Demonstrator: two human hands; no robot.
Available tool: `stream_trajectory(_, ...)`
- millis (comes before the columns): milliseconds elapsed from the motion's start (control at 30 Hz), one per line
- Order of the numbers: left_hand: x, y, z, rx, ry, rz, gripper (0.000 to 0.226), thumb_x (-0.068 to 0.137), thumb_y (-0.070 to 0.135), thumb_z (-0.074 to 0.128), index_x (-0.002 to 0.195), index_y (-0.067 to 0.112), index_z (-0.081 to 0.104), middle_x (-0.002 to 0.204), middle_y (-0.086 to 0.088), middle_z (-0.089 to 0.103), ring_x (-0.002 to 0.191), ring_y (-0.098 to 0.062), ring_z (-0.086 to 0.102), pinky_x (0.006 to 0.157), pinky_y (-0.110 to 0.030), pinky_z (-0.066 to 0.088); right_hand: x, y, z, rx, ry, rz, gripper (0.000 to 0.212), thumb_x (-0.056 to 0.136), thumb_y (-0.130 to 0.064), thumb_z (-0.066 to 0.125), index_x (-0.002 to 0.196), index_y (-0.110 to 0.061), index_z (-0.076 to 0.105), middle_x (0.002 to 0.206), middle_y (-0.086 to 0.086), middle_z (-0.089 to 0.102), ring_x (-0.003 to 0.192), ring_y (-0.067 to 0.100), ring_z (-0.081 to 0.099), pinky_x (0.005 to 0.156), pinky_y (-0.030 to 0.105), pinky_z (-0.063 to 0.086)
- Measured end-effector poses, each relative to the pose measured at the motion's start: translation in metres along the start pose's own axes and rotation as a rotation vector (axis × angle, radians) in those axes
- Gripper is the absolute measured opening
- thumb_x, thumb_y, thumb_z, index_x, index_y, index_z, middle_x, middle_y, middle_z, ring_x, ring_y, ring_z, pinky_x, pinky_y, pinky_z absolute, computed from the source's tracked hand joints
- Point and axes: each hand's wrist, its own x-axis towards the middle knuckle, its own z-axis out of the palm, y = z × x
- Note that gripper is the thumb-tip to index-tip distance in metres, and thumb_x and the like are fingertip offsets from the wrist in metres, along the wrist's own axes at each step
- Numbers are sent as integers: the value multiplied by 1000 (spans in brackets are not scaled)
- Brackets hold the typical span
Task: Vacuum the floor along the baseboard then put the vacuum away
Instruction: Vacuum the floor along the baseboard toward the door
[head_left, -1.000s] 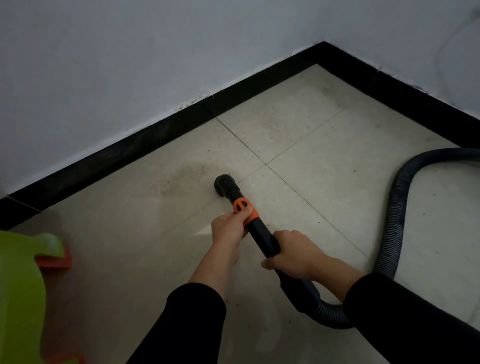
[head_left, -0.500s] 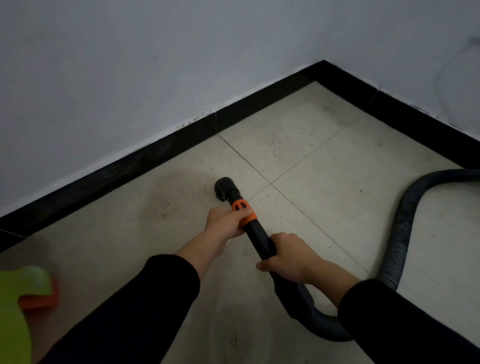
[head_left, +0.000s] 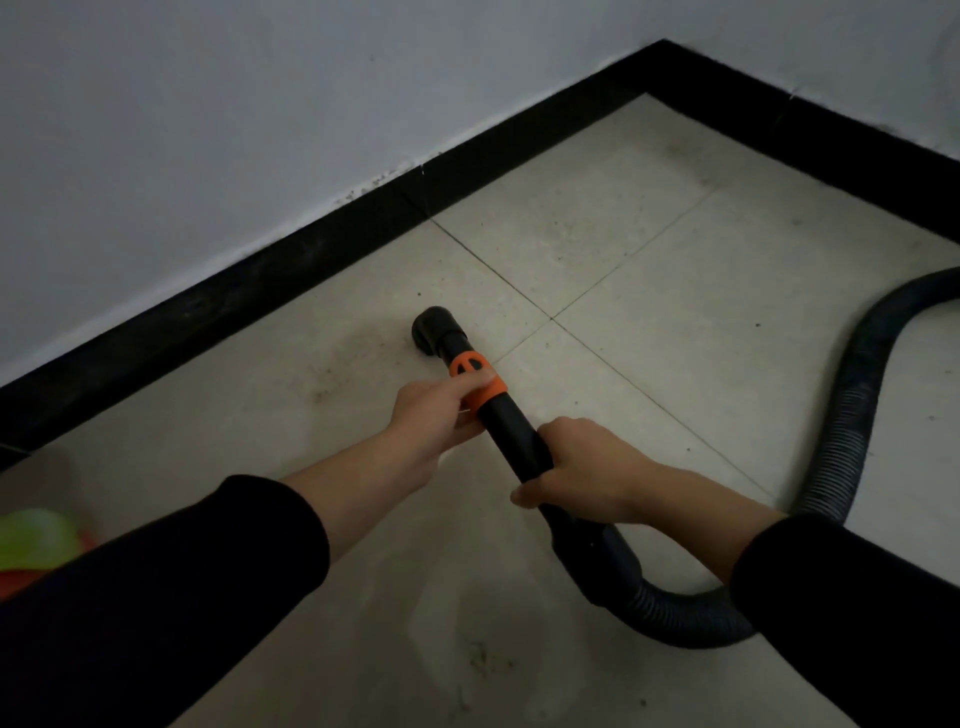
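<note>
Wall (head_left: 208, 130): pale, fills the frame from 9 to 1 o'clock, meeting a second wall in a corner at 1 o'clock.

Floor (head_left: 675, 312): light tiles with dark grout lines; specks and smudges of dirt show near centre and at 6 o'clock.

Baseboard (head_left: 260, 291): a black strip at the foot of both walls, running from 9 o'clock up to the corner, then down toward 3 o'clock.

Vacuum hose (head_left: 857, 389): dark and ribbed, enters at 3 o'clock, loops down to 5 o'clock and joins the wand.

Wand (head_left: 511, 431): a black rigid tube at centre, slanted toward 11 o'clock.

Right hand (head_left: 582, 467): closed round the wand's lower end, just at 5 o'clock of centre.

Left hand (head_left: 431, 415): ahead of the right, at 11 o'clock of it, the two hands apart on the tube; fingers wrapped over the orange collar (head_left: 491, 399).

Nozzle (head_left: 434, 332): a black round mouth beyond the left hand at 11 o'clock, low over a dirty patch of tile, near the baseboard but apart from it. Contact with the floor cannot be told.

Green object (head_left: 31, 540): blurred, at 8 o'clock by the left sleeve.
</note>
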Motion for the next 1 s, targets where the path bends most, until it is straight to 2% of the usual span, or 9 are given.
stream_trajectory(267,-23,-6,-6,2,48,32,40,79,17,77,110,-3,59,100,-17,68,76,-20,71,64,-26,60,-13,-1,1,-22,-33,-33,41,77,-42,74,101,-13,59,90,4,64,80,18,64,78,34,56)
stream_trajectory(533,-34,-19,-20,21,89,38,46,77,20,79,112,-4,61,100,-17,68,77,-21,71,70,-29,60,-22,-4,10,-45,-71,-52,35,76,-41,75,94,-17,55,84,0,61,74,14,60,61,24,45)
stream_trajectory(767,-39,-25,-25,10,157,62,41,78,19,79,108,-4,62,96,-16,68,76,-21,70,66,-29,60,-25,-11,15,-74,-83,-78,38,77,-40,74,98,-14,57,89,3,63,80,18,62,68,29,49)
stream_trajectory(900,-41,-23,-35,-7,172,52,36,79,17,78,104,-3,61,92,-14,66,77,-22,69,67,-30,60,-22,-17,18,-88,-97,-106,36,78,-39,74,96,-15,55,84,0,60,74,15,60,60,24,45)
stream_trajectory(1000,-45,-19,-45,-7,179,49,36,80,17,77,106,-2,59,98,-17,66,79,-23,70,63,-28,60,-19,-26,20,-99,-103,-128,35,79,-39,74,96,-16,54,86,1,60,75,16,60,59,22,43)
